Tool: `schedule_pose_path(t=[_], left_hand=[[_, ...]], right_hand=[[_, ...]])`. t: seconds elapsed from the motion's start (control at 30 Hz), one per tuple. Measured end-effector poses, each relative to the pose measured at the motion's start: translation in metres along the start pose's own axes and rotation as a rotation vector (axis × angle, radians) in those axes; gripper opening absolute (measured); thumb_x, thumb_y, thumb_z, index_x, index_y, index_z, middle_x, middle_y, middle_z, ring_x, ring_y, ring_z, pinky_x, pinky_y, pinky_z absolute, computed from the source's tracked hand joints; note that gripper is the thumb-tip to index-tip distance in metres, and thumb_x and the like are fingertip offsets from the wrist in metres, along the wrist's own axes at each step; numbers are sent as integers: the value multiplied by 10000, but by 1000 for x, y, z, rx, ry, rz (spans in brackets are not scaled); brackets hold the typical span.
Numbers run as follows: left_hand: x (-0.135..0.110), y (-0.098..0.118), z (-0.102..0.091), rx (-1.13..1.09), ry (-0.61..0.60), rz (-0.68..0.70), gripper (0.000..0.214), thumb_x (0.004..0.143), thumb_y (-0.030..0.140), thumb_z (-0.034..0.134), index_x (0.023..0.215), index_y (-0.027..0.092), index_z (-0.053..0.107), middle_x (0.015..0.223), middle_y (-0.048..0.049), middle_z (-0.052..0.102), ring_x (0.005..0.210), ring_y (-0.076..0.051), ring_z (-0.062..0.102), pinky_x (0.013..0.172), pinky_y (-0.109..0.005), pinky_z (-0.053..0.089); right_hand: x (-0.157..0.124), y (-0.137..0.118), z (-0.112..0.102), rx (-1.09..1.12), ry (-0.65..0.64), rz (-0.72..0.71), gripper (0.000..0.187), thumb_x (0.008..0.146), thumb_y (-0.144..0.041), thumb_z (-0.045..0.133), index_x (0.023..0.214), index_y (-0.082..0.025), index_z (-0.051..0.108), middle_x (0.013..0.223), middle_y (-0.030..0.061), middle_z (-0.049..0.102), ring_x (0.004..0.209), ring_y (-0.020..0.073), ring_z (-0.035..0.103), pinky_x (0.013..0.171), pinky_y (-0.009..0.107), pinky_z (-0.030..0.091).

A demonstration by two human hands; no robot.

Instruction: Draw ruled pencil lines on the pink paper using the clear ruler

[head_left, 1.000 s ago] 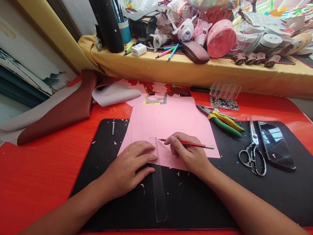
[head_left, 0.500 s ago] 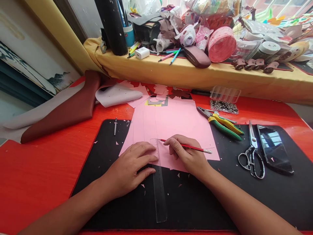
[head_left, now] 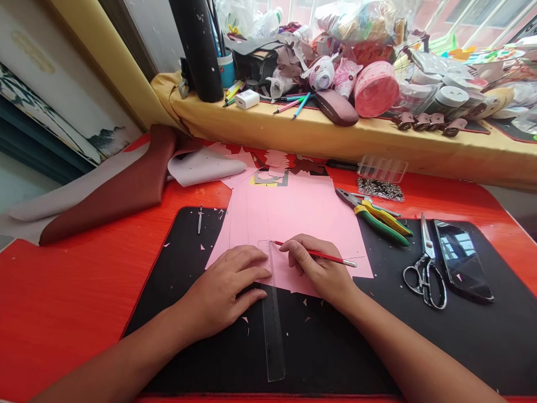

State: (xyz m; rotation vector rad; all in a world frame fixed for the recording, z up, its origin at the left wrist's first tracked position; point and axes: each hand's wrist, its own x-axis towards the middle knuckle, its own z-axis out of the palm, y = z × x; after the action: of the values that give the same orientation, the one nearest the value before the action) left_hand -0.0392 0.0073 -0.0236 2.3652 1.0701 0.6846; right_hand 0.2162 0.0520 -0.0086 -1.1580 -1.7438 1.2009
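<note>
Pencil point(head_left: 333, 258) in R hand point(head_left: 319, 267) at slightly steeper slant vs. sec ago

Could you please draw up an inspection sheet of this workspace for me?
Surface: black mat on a red table, small scraps scattered.
Things in use: lined pink sheet; clear ruler partly on it; red pencil.
Clutter: pliers, scissors and phone at right; open box of small metal parts behind.
Hands: left hand rests on the ruler; right hand holds the pencil, tip near the ruler's far end.
Cables: nothing seen for certain.
Surroundings: crowded cloth-covered ledge behind; maroon material at left.
</note>
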Motion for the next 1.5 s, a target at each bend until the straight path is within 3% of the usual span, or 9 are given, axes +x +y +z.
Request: schedule_pose_path(t=[1.5], left_hand=[[-1,0,1,-7,3,3,253,1062,215,681,1300,271,742,1448,-108,683,1374,-304,620,1181,-505,541]], right_hand=[[0,0,0,-27,-11,10,439,1146,-499,542,905,-206,762,720,3,656,616,154,585,640,297,483]])
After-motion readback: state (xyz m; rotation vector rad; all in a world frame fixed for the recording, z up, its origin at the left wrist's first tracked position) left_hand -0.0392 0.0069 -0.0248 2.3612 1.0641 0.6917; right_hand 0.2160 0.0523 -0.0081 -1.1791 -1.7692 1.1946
